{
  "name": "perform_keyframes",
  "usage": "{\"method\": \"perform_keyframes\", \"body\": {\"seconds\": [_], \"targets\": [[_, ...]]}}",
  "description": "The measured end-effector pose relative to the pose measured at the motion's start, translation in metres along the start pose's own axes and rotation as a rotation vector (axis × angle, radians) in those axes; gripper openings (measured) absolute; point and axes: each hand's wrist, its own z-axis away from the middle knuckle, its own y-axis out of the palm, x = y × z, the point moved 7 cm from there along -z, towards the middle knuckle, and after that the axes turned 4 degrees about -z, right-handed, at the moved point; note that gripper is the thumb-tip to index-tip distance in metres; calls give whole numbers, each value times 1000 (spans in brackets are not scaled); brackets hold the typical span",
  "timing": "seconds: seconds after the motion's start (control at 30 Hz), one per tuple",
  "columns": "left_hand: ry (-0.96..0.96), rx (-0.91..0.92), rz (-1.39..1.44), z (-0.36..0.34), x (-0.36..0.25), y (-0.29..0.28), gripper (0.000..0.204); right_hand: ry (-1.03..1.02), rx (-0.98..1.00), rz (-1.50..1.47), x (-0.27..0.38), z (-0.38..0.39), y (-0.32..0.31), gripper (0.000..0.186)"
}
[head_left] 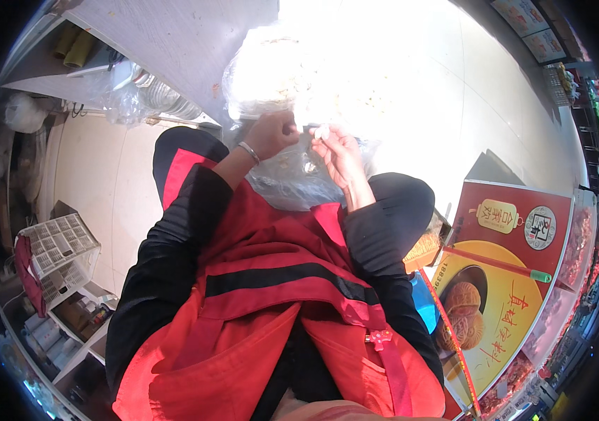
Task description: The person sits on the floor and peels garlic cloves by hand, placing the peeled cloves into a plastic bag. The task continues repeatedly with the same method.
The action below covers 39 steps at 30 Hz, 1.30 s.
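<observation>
My left hand [271,135], with a bracelet at the wrist, is curled closed just above a see-through plastic bag. Whatever its fingers hold, if anything, is hidden. Close beside it, my right hand [340,153] pinches a small white piece [322,132] between thumb and fingertips; its kind is too washed out to tell. Below both hands, a see-through plastic bag [282,177] lies between my knees, with small bits in it. Just beyond my left hand sits a bulky plastic-wrapped bundle [261,77], its contents lost in glare.
Small crumbs [369,102] lie scattered on the sunlit floor ahead. A cabinet [166,42] stands at the upper left, a white plastic crate [61,245] at the left. Near my right knee are a red and yellow box [503,295] and a long thin orange stick [454,337].
</observation>
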Motion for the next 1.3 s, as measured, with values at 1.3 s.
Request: {"method": "perform_keyframes", "body": {"seconds": [1.3], "targets": [[-125,16,141,2,12,18,17,-111,-83,424,-1,6,10,20]]}}
